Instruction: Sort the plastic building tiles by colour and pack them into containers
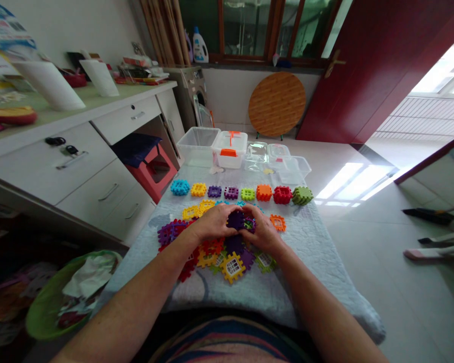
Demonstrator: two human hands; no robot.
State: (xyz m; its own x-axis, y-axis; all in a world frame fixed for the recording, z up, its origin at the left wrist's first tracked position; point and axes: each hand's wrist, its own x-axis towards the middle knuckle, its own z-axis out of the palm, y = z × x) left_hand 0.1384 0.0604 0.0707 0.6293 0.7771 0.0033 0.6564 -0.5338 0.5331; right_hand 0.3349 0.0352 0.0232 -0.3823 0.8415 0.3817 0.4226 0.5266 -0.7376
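Close together over the middle of the table, my left hand (pixel 220 220) and my right hand (pixel 263 229) are both closed. Between them is a dark purple interlocking plastic tile (pixel 234 220), gripped by my left fingers. My right fingers wrap round a purple piece with a green patch (pixel 249 225); its far side is hidden. Below my hands lies a loose heap of notched tiles, including a yellow window tile (pixel 232 267), purple tiles (pixel 247 258) and red tiles (pixel 189 264). An orange tile (pixel 278 223) lies just right of my right hand.
Behind my hands runs a row of colour-sorted stacks, from a blue stack (pixel 180 187) to an olive-green stack (pixel 302 195). Clear plastic boxes (pixel 199 146) and a lidded box with orange clips (pixel 230 149) stand at the far edge. A green basket (pixel 41 315) is at lower left.
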